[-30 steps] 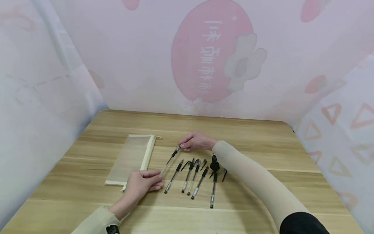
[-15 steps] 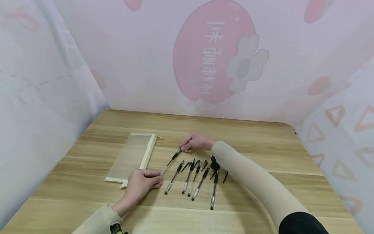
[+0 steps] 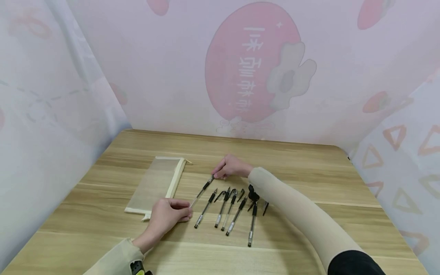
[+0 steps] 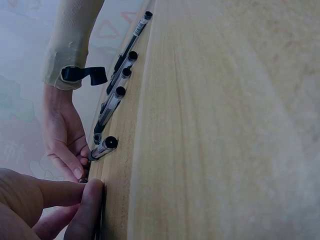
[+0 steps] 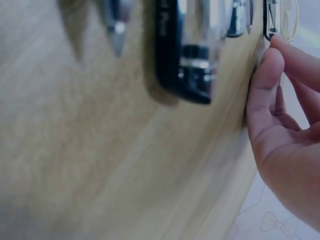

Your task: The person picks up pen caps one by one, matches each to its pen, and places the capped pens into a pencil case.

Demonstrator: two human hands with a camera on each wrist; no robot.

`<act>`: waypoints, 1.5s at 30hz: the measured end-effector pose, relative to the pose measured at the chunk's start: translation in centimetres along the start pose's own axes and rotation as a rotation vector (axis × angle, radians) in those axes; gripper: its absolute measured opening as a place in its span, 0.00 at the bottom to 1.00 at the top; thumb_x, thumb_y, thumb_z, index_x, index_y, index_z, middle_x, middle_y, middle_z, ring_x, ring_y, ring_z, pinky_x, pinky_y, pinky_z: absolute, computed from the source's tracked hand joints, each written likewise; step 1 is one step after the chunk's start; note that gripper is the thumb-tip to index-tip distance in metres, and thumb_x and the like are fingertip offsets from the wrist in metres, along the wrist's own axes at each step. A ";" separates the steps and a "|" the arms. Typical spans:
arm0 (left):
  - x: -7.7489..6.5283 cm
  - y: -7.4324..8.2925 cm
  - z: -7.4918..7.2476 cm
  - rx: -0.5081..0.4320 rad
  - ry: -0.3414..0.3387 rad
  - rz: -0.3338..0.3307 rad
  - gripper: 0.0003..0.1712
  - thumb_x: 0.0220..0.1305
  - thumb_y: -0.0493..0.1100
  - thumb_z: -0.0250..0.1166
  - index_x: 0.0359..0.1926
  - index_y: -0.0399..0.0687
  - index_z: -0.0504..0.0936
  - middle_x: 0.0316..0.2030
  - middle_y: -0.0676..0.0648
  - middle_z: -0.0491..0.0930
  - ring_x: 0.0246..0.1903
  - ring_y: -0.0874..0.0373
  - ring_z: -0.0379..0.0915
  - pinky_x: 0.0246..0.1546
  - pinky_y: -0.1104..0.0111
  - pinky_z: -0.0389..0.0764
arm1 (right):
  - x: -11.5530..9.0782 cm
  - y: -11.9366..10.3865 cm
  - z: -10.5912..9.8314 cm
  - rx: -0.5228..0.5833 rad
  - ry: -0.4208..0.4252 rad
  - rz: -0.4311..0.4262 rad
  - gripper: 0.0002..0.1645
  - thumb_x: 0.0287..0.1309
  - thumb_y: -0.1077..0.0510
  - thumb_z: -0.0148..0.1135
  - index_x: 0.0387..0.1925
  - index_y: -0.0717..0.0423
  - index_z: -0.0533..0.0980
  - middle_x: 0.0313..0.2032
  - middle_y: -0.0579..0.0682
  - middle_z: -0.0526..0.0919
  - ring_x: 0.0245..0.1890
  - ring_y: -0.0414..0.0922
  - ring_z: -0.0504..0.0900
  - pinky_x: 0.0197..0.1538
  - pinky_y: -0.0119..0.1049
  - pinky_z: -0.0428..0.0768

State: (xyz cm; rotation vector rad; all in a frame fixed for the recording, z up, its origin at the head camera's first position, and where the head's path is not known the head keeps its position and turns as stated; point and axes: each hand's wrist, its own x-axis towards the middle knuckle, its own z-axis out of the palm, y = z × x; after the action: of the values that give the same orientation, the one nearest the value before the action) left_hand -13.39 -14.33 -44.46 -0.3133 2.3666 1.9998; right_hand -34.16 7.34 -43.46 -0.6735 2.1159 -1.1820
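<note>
A clear-barrelled gel pen [image 3: 205, 186] with a black grip slants between both hands, close over the wooden table. My left hand [image 3: 168, 215] pinches its rear end between thumb and fingertips, beside the pouch's near corner. At the far end, my right hand [image 3: 232, 167] pinches the pen with thumb and forefinger; the right wrist view shows a clear, black-clipped end [image 5: 271, 22] at those fingertips. Several more gel pens lie in a rough row to the right, such as a pen [image 3: 206, 209] nearest the held one, their tips pointing away from me.
Left of the hands lies a flat mesh pouch [image 3: 152, 183] with a cream zipper edge. Loose black-clipped caps, one cap [image 3: 241, 194] among the pens and another cap [image 3: 266, 208] farther right, lie below the right forearm. Printed fabric walls [image 3: 172, 76] enclose the table.
My right hand has come slightly lower and nearer with its end of the pen. The left hand keeps its pinch with little movement. The pouch and the row of pens stay put.
</note>
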 end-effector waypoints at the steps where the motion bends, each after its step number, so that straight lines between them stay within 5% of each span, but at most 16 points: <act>1: 0.1 0.0 0.0 0.002 0.001 0.005 0.10 0.54 0.26 0.70 0.39 0.27 0.84 0.28 0.37 0.84 0.28 0.47 0.84 0.30 0.66 0.85 | -0.2 0.0 -0.1 0.009 -0.003 -0.002 0.12 0.55 0.67 0.70 0.43 0.63 0.85 0.35 0.54 0.87 0.27 0.45 0.83 0.34 0.36 0.84; 7: 0.5 -0.2 -0.3 0.021 -0.009 0.074 0.11 0.62 0.30 0.66 0.45 0.28 0.80 0.32 0.38 0.83 0.27 0.47 0.84 0.29 0.65 0.85 | -2.7 -0.3 -1.5 0.004 0.028 -0.023 0.17 0.61 0.64 0.65 0.52 0.65 0.80 0.48 0.55 0.84 0.44 0.52 0.83 0.49 0.44 0.82; 13: 0.8 0.7 -1.0 0.051 -0.067 0.188 0.13 0.66 0.36 0.65 0.48 0.31 0.80 0.37 0.36 0.82 0.35 0.45 0.83 0.35 0.64 0.85 | -7.2 -0.3 -2.3 -0.009 0.103 -0.099 0.18 0.64 0.61 0.64 0.53 0.66 0.78 0.52 0.60 0.81 0.50 0.56 0.80 0.55 0.51 0.78; 20: 1.7 1.4 -0.6 0.179 -0.211 0.260 0.22 0.60 0.41 0.72 0.51 0.33 0.80 0.40 0.44 0.84 0.37 0.53 0.82 0.39 0.68 0.84 | -11.7 1.6 -2.2 0.060 0.192 -0.092 0.22 0.63 0.58 0.66 0.54 0.67 0.77 0.48 0.63 0.81 0.46 0.61 0.78 0.49 0.56 0.79; 24: 1.9 1.3 -0.1 0.167 -0.329 0.278 0.30 0.56 0.43 0.75 0.55 0.31 0.78 0.46 0.41 0.83 0.43 0.53 0.81 0.44 0.70 0.81 | -13.4 2.7 -1.9 0.080 0.200 -0.105 0.22 0.63 0.58 0.66 0.54 0.68 0.77 0.47 0.63 0.81 0.44 0.60 0.79 0.47 0.53 0.81; 29: 2.4 1.0 0.4 0.079 -0.417 0.259 0.36 0.53 0.40 0.76 0.59 0.28 0.73 0.50 0.37 0.80 0.47 0.48 0.79 0.49 0.69 0.80 | -14.4 3.2 -1.6 0.088 0.186 -0.106 0.22 0.62 0.60 0.66 0.54 0.67 0.77 0.47 0.64 0.82 0.44 0.59 0.80 0.46 0.48 0.82; 45: 3.1 0.6 2.1 0.078 -0.423 0.320 0.35 0.49 0.33 0.77 0.58 0.26 0.73 0.48 0.35 0.80 0.47 0.42 0.78 0.49 0.65 0.81 | -13.9 2.1 -0.7 0.131 0.107 -0.090 0.25 0.63 0.58 0.66 0.57 0.66 0.75 0.48 0.62 0.82 0.47 0.60 0.80 0.51 0.49 0.81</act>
State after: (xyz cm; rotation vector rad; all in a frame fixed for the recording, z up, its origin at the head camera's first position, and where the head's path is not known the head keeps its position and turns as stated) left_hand -16.81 -12.62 -44.69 0.4743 2.3126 1.8394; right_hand -25.44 18.22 -41.38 -0.6651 2.0917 -1.4215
